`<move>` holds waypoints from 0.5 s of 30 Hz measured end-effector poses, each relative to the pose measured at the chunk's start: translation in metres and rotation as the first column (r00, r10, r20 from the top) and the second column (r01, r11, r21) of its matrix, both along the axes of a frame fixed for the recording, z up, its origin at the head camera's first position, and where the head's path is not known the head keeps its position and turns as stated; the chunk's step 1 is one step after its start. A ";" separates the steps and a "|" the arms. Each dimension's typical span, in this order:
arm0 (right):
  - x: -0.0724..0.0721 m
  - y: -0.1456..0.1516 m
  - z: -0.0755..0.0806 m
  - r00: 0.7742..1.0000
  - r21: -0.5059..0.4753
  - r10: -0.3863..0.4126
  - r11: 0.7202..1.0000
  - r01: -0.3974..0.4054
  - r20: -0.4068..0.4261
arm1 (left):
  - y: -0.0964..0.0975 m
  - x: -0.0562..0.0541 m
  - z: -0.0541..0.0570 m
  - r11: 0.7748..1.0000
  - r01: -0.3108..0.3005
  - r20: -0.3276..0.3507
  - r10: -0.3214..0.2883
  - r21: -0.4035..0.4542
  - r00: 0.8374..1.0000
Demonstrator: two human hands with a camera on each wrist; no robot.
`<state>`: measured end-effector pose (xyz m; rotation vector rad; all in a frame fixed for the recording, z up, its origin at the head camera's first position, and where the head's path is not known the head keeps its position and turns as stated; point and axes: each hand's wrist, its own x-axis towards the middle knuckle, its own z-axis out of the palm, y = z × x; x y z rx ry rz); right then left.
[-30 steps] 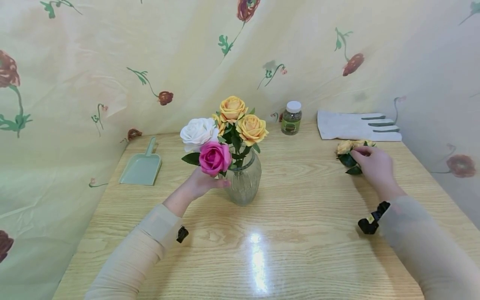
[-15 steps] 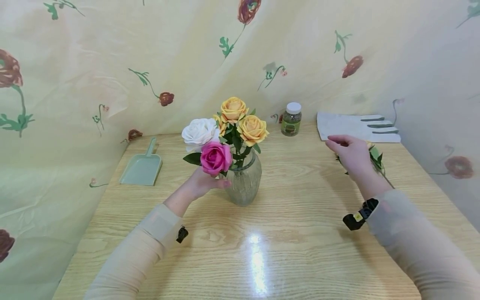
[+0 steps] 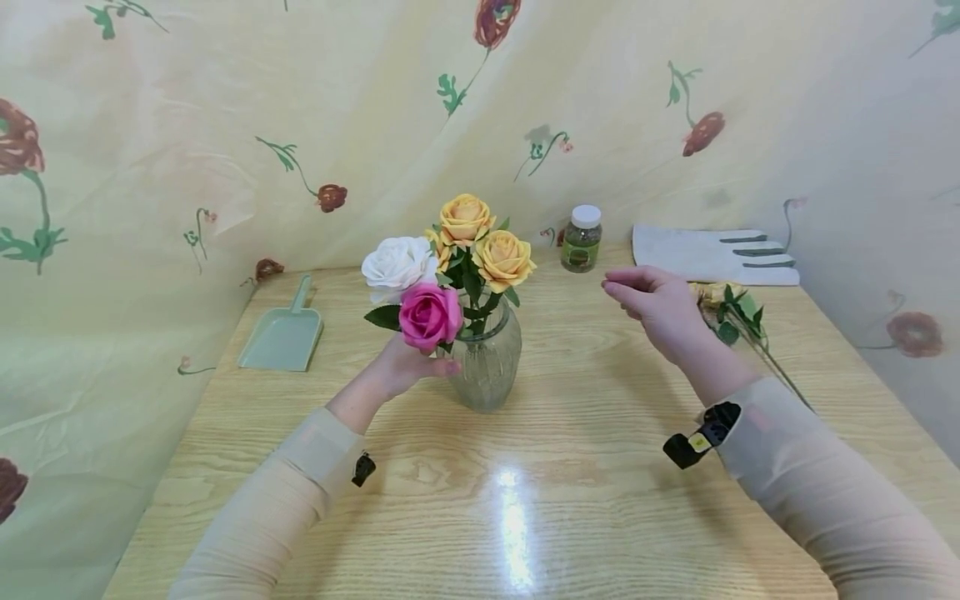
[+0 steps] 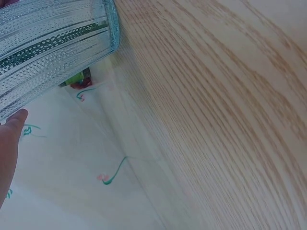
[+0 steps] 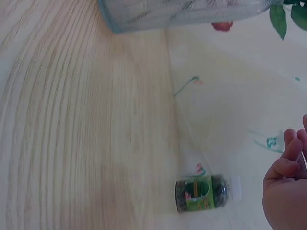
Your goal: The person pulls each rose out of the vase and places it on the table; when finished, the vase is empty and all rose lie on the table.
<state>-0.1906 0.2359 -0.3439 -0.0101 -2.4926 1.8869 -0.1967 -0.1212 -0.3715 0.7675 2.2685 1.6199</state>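
In the head view my left hand (image 3: 405,364) holds the ribbed clear glass vase (image 3: 487,367) by its left side, thumb along the front. A pink rose (image 3: 430,317), a white rose (image 3: 399,265) and several yellow roses (image 3: 504,259) stand in it; the pink bloom partly covers the hand. The left wrist view has the vase (image 4: 53,43) close up with a fingertip against it. My right hand (image 3: 663,312) is raised over the table, fingers loosely bent and nothing visible in them. Behind it, yellow roses (image 3: 716,293) with long stems lie on the table.
A small jar (image 3: 581,242) with a white lid stands at the back, beyond my right hand. A pale glove (image 3: 701,254) lies at the back right. To the left is a light green dustpan (image 3: 283,333). Floral cloth (image 3: 360,108) hangs behind the wooden table (image 3: 450,500).
My right hand has left the lying yellow roses and moved left toward the vase, uncovering their blooms and stems. The left hand and vase have stayed in place.
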 end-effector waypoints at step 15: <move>0.007 -0.057 0.023 0.981 -0.270 0.189 0.943 -0.196 -0.051 | -0.001 -0.002 -0.001 1.000 0.001 -0.030 -0.001 0.000 1.000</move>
